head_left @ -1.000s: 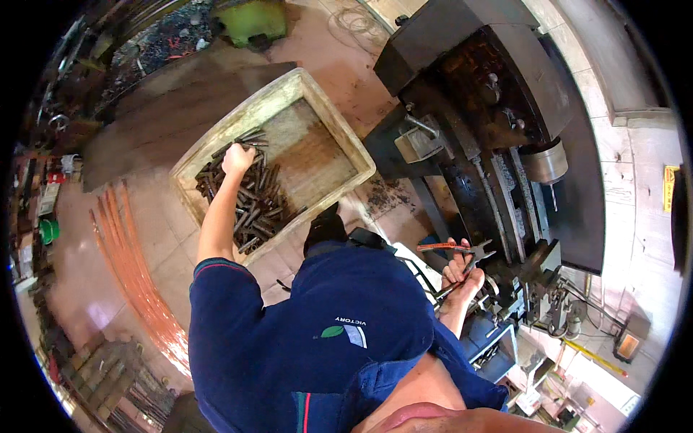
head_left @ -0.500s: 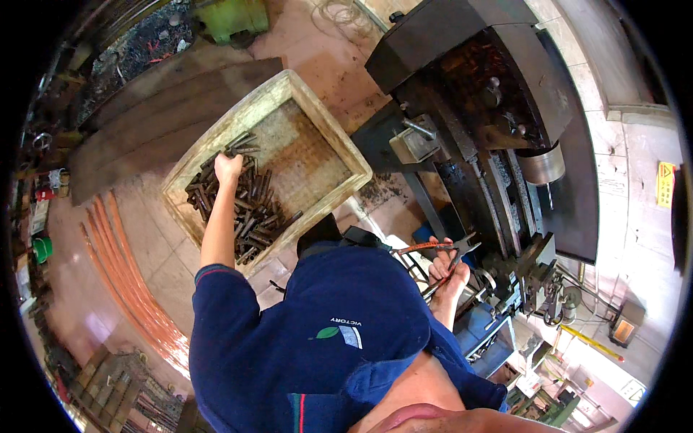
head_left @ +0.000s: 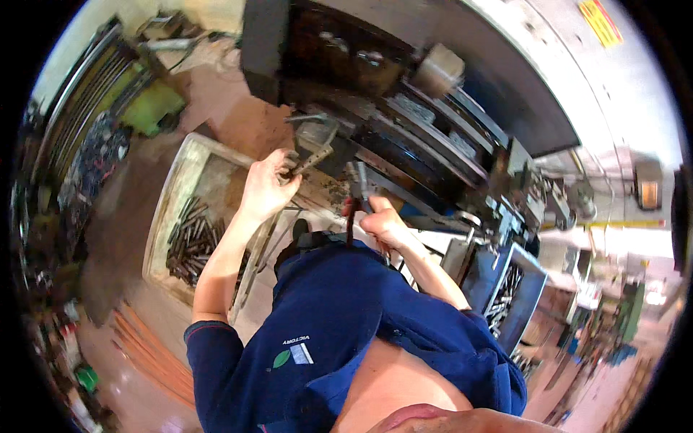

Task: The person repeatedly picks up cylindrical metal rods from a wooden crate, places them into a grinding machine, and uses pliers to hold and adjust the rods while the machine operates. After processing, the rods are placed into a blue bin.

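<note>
My left hand is closed around a short dark metal rod, whose end sticks out to the upper right from between thumb and fingers. To its right, my right hand grips a pair of pliers, jaws pointing up and away from me. The rod and the pliers are apart. Below and left of my left hand stands a worn, pale crate. A heap of similar dark metal rods lies in it.
A dark lathe with a round chuck stands ahead and to the right. A blue bin of metal parts sits near my right elbow. Long copper-coloured bars lie on the floor at left; a green container is further off.
My left hand has come up out of the crate with a metal rod. My right hand has raised the pliers toward it. The view has turned to the right toward the lathe.
</note>
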`<state>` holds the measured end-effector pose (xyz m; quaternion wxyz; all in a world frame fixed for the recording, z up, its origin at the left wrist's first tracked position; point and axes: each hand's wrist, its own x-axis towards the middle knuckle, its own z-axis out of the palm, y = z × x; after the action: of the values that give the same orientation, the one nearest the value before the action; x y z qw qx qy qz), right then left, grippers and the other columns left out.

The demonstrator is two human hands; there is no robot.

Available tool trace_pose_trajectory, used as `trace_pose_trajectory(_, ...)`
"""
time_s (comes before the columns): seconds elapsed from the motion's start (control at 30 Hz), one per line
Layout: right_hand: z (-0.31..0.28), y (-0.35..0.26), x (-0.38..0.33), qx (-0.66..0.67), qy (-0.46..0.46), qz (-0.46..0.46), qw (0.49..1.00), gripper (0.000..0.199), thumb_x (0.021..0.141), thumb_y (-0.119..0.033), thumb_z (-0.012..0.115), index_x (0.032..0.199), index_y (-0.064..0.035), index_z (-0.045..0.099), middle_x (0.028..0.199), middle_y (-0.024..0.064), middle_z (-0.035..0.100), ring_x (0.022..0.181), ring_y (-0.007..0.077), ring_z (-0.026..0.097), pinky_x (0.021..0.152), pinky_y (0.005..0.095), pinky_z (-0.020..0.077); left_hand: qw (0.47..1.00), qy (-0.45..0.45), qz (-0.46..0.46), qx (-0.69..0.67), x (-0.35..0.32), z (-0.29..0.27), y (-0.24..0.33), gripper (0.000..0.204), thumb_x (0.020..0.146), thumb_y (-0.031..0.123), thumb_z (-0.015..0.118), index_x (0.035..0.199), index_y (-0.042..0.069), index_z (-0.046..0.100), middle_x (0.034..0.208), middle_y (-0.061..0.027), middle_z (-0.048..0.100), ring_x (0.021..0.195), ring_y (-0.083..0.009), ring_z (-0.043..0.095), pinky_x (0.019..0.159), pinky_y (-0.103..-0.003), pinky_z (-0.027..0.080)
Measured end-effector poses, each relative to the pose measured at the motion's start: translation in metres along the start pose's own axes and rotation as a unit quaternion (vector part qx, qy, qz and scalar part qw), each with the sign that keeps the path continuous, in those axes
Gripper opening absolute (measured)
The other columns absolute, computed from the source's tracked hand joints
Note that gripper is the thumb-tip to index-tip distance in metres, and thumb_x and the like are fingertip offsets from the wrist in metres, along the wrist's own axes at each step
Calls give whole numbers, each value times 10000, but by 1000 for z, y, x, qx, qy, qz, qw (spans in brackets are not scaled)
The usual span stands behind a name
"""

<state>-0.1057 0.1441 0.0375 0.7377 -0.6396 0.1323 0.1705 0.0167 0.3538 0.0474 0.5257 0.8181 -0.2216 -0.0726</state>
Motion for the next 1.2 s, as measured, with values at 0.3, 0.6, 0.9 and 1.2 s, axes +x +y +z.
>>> trace_pose_trajectory(0.3,-23,7,-35,-82,65,51,993,324,599,-170,547,885,-19,534,756,21,517,700,125,472,625,260,376,972,-230,22,40,23,58,42,372,667,33,626,1009,-69,519,774,-166,626,732,-182,628,688,-302,491)
trace_pose_trajectory(0.6,-25,15,-49,-161,190,-2,968,307,589,-143,552,848,15,504,664,58,494,648,132,459,585,272,374,937,-334,67,78,49,80,65,418,653,52,612,1044,-59,513,748,-171,626,702,-201,635,641,-300,489)
trace_pose_trajectory(0.9,-18,33,-42,-78,214,20,973,363,588,-144,551,906,20,491,734,41,497,690,140,465,634,248,369,928,-364,70,26,66,90,45,395,660,45,602,1034,-48,515,736,-169,620,688,-192,629,626,-293,482)
trace_pose_trajectory(1.2,-3,11,-45,-83,263,90,957,346,604,-148,563,896,28,510,738,69,532,700,157,500,634,269,391,898,-424,114,-16,80,96,32,351,663,31,609,995,-37,519,720,-169,616,677,-220,628,628,-300,485)
